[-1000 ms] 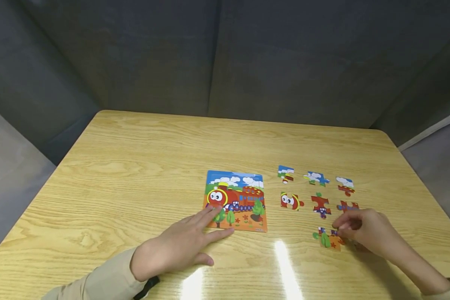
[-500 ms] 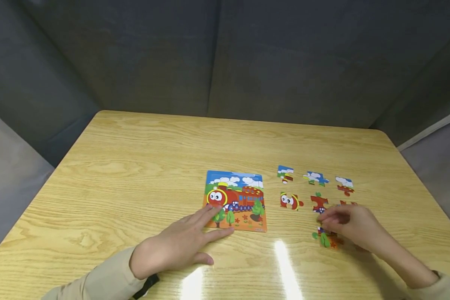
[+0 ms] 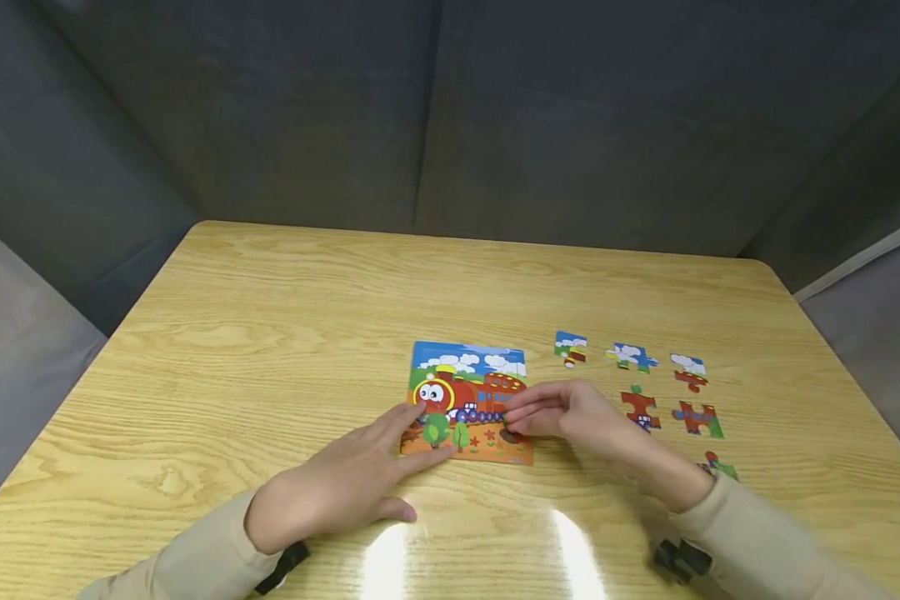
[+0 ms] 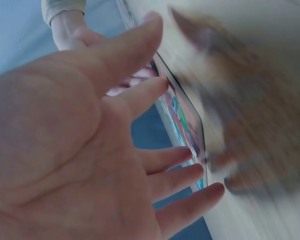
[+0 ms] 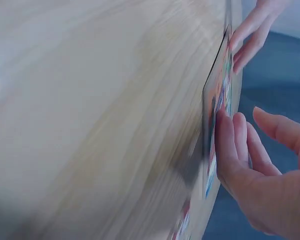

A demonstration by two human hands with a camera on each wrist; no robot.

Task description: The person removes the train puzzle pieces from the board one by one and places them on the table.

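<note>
A square puzzle board [image 3: 468,360] printed with a red train lies flat on the table. My left hand [image 3: 341,487] rests at its lower left corner, fingers stretched and spread; the left wrist view shows the open palm [image 4: 85,145]. Over the board's right edge is my right hand [image 3: 577,414], fingers bent, thumb and fingertips together at the picture. It pinches a puzzle piece [image 3: 506,420], of which only a small dark green bit shows between the fingertips. In the right wrist view, the right hand's fingers [image 5: 224,145] are close against the board [image 5: 208,120].
Loose puzzle pieces lie to the right: a cloud piece [image 3: 632,357], a red middle piece [image 3: 639,406], a carriage piece [image 3: 696,418] and several others. My right hand and forearm cover part of that area. The wooden table [image 3: 307,292] ends at dark curtains [image 3: 420,125].
My right hand has moved left from the loose pieces to the board's right side. The eyes piece and lower tree piece are now hidden behind it. My left hand has shifted slightly left.
</note>
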